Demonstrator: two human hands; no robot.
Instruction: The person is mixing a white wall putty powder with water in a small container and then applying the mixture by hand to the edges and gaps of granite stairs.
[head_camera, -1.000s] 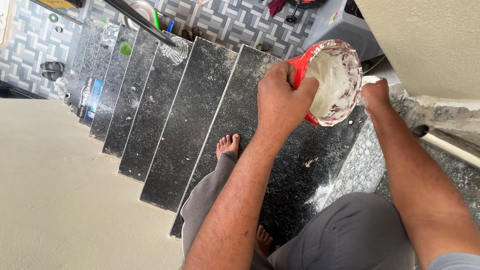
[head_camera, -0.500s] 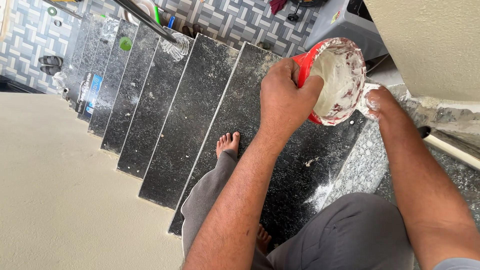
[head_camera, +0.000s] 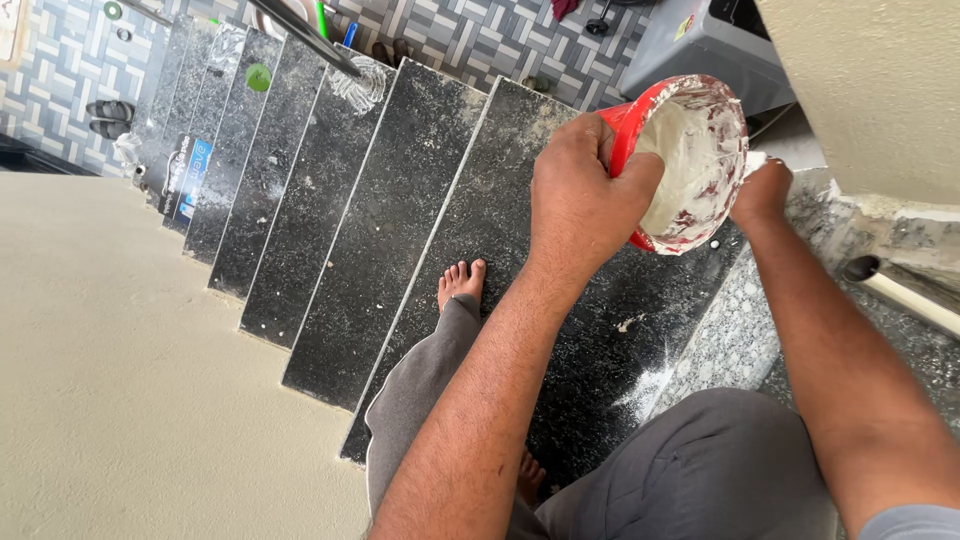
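Left hand grips the red bowl of white paste; right hand, at its three o'clock, grip unclear.

Grey trousers, a grey short sleeve, bare forearms and bare feet.

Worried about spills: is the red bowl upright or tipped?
Tipped. The red bowl leans on its side in the left hand, mouth facing the camera, white paste clinging inside.
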